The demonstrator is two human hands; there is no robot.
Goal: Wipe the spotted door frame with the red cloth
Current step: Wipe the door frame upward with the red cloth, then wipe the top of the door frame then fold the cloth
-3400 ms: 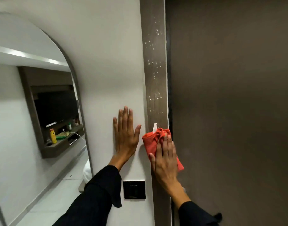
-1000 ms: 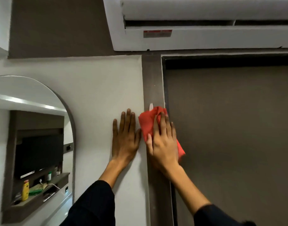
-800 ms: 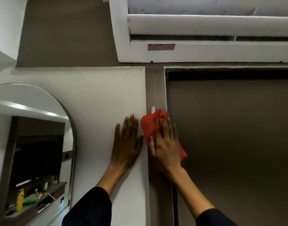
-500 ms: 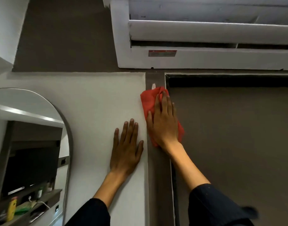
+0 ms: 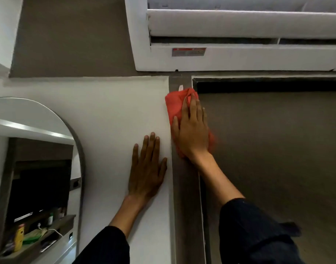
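Nearest the camera, your two dark sleeves are rising into view. Your left hand (image 5: 147,168) is lying flat and open on the white wall (image 5: 106,111), fingers spread, gripping nothing and just beside the door frame (image 5: 185,206), seemingly bracing you. Your right hand (image 5: 191,130) is pressing the red cloth (image 5: 174,105) against the upper part of that frame; the palm and fingers are laid flat over the bunched cloth, pinning it to the surface rather than curling around it. The cloth is covering the full width of the brown frame strip and overlapping slightly onto the closed door (image 5: 268,159) to its right. A small white tag is showing just above the cloth's top edge. The frame below your hand is showing no spots. Beyond, the frame's top corner is lying just above the cloth, with the white air conditioner (image 5: 239,58) mounted over it; an arched mirror (image 5: 39,168) is hanging well to the left.

The step in hand appears to be the upward wiping stroke, nearly at its end. The next move is calling for carrying the cloth through the short remaining stretch to the corner, keeping even pressure, then checking for missed spots.
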